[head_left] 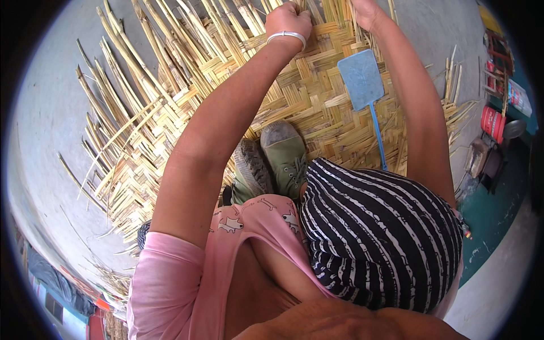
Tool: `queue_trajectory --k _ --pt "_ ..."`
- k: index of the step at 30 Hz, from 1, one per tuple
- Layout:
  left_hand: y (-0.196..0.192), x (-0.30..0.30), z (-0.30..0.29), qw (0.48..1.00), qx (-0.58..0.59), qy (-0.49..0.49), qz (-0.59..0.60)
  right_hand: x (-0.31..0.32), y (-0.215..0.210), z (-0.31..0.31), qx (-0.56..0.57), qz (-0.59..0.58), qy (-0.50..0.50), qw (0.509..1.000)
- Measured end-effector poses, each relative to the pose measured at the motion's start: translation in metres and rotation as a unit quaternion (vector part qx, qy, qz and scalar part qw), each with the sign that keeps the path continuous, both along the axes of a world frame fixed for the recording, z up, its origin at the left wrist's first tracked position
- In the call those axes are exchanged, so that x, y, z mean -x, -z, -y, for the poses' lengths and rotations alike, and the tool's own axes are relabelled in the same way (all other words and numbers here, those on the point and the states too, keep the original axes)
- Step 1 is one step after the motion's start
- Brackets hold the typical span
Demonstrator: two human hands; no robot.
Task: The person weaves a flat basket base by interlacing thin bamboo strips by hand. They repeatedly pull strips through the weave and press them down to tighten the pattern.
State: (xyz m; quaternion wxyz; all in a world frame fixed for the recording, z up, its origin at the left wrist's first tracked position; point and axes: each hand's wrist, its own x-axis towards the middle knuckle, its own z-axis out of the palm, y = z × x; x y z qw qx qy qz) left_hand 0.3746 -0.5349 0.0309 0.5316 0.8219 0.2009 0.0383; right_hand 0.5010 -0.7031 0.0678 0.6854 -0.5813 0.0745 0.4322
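Observation:
A half-woven mat of split reeds [317, 90] lies on the floor in front of me, its long loose strips [158, 51] fanning out at the far left. My left hand [289, 21], with a silver bangle [287, 37] at the wrist, is closed on reed strips at the mat's far part. To its right, my right hand [367, 12] is beside other upright strips. The picture's upper edge cuts off its fingers. Between my forearms a blue fly swatter [361, 79] rests on the weave, handle toward me.
My green canvas shoes [283, 156] stand on the mat. Black-and-white striped cloth [379, 238] covers my right knee. At the right edge are a red tin [493, 123] and several other items by a green floor strip [487, 243]. Grey concrete [45, 130] borders the mat at left.

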Motion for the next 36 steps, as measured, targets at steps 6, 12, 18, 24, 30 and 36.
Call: queue_trajectory --k 6,12,18,24,30,36 --pt "-0.016 -0.022 -0.008 0.960 -0.150 0.227 -0.072 0.023 -0.018 0.008 0.013 0.072 -0.011 0.997" --pt "-0.006 -0.036 -0.012 0.914 -0.204 0.345 -0.060 0.031 -0.024 0.005 -0.003 0.065 -0.019 0.998" --pt "-0.003 -0.029 -0.011 0.919 -0.221 0.325 -0.014 0.026 -0.014 0.005 0.023 0.065 -0.012 0.998" --pt "0.022 0.007 -0.014 0.948 -0.236 0.212 0.037 0.028 0.003 -0.013 0.124 0.098 0.036 0.987" --pt "0.031 0.036 0.003 0.840 -0.464 0.265 0.094 0.016 0.011 -0.009 0.166 0.090 -0.037 0.981" --pt "0.002 0.040 -0.008 0.791 -0.485 0.369 0.051 0.040 0.004 -0.010 0.176 0.230 -0.054 0.956"
